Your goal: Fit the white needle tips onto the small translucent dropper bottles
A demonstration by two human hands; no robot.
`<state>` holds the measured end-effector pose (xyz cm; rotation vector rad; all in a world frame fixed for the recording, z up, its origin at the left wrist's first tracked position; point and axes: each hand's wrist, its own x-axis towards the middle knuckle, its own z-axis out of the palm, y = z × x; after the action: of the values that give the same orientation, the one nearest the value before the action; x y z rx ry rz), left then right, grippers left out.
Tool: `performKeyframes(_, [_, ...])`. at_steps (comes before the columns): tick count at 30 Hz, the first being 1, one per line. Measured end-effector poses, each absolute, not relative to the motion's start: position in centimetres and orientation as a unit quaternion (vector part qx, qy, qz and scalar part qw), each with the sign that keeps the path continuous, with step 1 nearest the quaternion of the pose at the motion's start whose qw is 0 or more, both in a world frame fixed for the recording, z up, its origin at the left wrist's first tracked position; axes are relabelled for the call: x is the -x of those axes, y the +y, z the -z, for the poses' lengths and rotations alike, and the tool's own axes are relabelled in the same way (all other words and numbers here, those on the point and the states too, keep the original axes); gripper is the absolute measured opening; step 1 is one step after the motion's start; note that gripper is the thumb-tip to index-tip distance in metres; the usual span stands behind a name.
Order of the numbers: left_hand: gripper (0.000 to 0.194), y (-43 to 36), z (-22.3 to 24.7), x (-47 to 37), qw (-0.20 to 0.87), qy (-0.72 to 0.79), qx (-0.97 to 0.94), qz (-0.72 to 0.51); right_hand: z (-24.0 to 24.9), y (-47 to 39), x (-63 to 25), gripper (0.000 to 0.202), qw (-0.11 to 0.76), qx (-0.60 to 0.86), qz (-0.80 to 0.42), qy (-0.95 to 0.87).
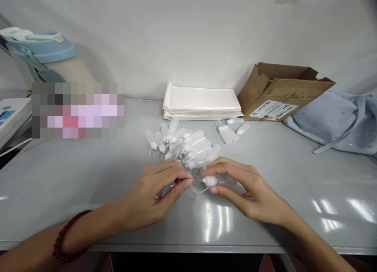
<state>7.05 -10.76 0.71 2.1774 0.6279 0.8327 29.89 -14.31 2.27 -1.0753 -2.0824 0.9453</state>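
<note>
In the middle of the table, my right hand (pixel 244 189) is closed around a small translucent squeeze bottle (pixel 221 180) lying sideways, its white nozzle pointing left. The fingertips of my left hand (pixel 167 189) are pinched together just left of that nozzle. A thin tether (pixel 200 191) curves from the bottle's neck to these fingertips, which mostly hide the small cap at its end. A fine pin-like line (pixel 198 180) spans the gap between the left fingertips and the nozzle tip. Right behind both hands lies a loose pile of similar bottles (pixel 196 148) with looped tethers.
A stack of white padded envelopes (pixel 203 99) lies against the wall. Several more bottles (pixel 226 134) are near it. To the right stand an open cardboard box (pixel 282 93) and a bluish fabric item (pixel 338 126). A blue-lidded tumbler (pixel 53 48) stands far left, beside a blurred-out patch.
</note>
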Motion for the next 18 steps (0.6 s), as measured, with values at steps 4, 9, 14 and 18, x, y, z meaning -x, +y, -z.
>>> performKeyframes(4, [0.011,-10.89,-0.70,-7.07,0.354,0.230,-0.850,-0.316,-2.28,-14.50,-29.81,0.022,0.301,0.403,-0.361,-0.786])
performKeyframes(9, [0.012,-10.81,-0.68,-7.12,0.356,0.225,-0.855,-0.303,-2.31,-14.65,-29.71,0.021,0.298,0.397,-0.355,-0.792])
performKeyframes(14, [0.012,-10.77,-0.77,-7.25,0.345,0.220,-0.860,-0.306,-2.17,-14.57,-29.58,0.021,0.299,0.391,-0.340,-0.801])
performKeyframes(18, [0.013,-10.85,-0.87,-7.41,0.339,0.217,-0.865,-0.300,-2.06,-14.67,-29.37,0.022,0.301,0.387,-0.326,-0.808])
